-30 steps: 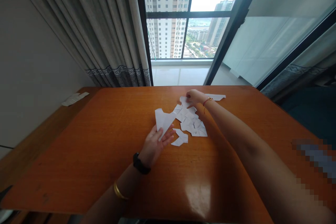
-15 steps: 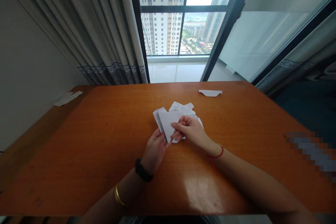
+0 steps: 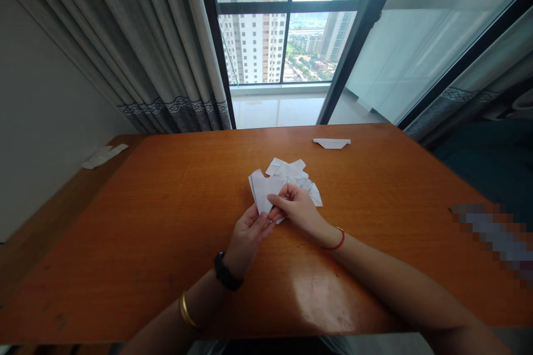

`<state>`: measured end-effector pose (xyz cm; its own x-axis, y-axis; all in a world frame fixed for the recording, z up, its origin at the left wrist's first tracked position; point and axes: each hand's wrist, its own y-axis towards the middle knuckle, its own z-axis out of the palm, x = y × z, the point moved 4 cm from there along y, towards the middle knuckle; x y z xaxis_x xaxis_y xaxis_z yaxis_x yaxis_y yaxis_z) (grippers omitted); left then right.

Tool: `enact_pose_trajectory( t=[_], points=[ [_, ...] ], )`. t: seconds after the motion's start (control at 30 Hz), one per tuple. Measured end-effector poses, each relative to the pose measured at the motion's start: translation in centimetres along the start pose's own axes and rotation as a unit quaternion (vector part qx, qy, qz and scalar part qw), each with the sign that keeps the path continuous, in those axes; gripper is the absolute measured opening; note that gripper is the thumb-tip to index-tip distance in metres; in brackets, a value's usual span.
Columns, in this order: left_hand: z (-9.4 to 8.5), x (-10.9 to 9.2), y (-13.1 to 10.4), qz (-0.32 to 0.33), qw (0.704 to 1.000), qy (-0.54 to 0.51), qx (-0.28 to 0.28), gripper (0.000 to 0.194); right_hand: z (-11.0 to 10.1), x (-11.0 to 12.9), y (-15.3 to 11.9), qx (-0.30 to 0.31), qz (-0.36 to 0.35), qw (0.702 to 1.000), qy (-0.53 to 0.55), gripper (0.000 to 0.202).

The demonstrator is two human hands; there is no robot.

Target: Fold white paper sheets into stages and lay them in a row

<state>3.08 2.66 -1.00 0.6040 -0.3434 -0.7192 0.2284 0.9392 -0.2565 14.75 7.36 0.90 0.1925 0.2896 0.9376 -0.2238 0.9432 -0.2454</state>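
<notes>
A folded white paper (image 3: 263, 189) is held up near the middle of the table, its narrow end down. My left hand (image 3: 249, 231) pinches it at the bottom point. On its right edge, the thumb and fingers of my right hand (image 3: 297, 208) are closed. Behind and to the right of the held paper lie several folded white papers (image 3: 291, 171) in a loose pile, partly hidden by my right hand.
The wooden table (image 3: 187, 188) stretches in front of me. A folded paper strip (image 3: 332, 143) lies near its far edge, and more white paper (image 3: 104, 156) is at the far left. A blurred patch (image 3: 495, 238) covers something at the right edge. Curtains and a window stand beyond.
The held paper's layers, spread apart before, now lie closer together. My left hand has moved up to its lower point. The view has shifted slightly.
</notes>
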Motion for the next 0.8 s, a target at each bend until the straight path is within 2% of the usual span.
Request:
enact_pose_trajectory(
  t=[0.2, 0.27, 0.3, 0.33, 0.4, 0.47, 0.5, 0.57, 0.63, 0.8],
  points=[
    [-0.5, 0.2, 0.1, 0.003, 1.0, 0.018, -0.018, 0.036, -0.5, 0.2, 0.6, 0.043, 0.014, 0.996, -0.082, 0.039],
    [-0.5, 0.0, 0.1, 0.004, 1.0, 0.007, -0.024, 0.034, -1.8, 1.4, 1.3, 0.042, -0.022, 0.988, -0.149, 0.036],
    [-0.5, -0.2, 0.1, 0.007, 1.0, 0.0, -0.03, 0.033, -3.0, 2.3, 1.8, 0.022, -0.059, 0.978, -0.2, 0.034],
    [-0.6, -0.4, 0.1, 0.01, 0.999, -0.006, -0.037, 0.032, -4.4, 3.3, 2.4, -0.022, -0.107, 0.959, -0.263, 0.032],
    [-0.7, -0.8, 0.1, 0.018, 0.998, -0.013, -0.052, 0.029, -7.6, 4.9, 3.7, -0.138, -0.168, 0.883, -0.416, 0.029],
    [-0.8, -1.0, 0.2, 0.023, 0.998, -0.014, -0.06, 0.026, -10.5, 5.2, 5.3, -0.194, -0.142, 0.81, -0.535, 0.029],
    [-0.8, -1.1, 0.3, 0.025, 0.998, -0.013, -0.063, 0.026, -11.7, 5.1, 6.1, -0.207, -0.131, 0.797, -0.553, 0.03],
    [-0.8, -1.1, 0.4, 0.025, 0.998, -0.011, -0.064, 0.025, -13.3, 4.6, 7.5, -0.212, -0.113, 0.786, -0.57, 0.035],
    [-0.8, -1.1, 0.4, 0.024, 0.998, -0.009, -0.061, 0.026, -13.9, 4.0, 8.6, -0.208, -0.104, 0.785, -0.574, 0.038],
    [-0.4, -1.3, 0.1, 0.018, 0.999, 0.0, -0.051, 0.031, -13.7, 3.2, 10.3, -0.202, -0.097, 0.795, -0.564, 0.032]
  ],
)
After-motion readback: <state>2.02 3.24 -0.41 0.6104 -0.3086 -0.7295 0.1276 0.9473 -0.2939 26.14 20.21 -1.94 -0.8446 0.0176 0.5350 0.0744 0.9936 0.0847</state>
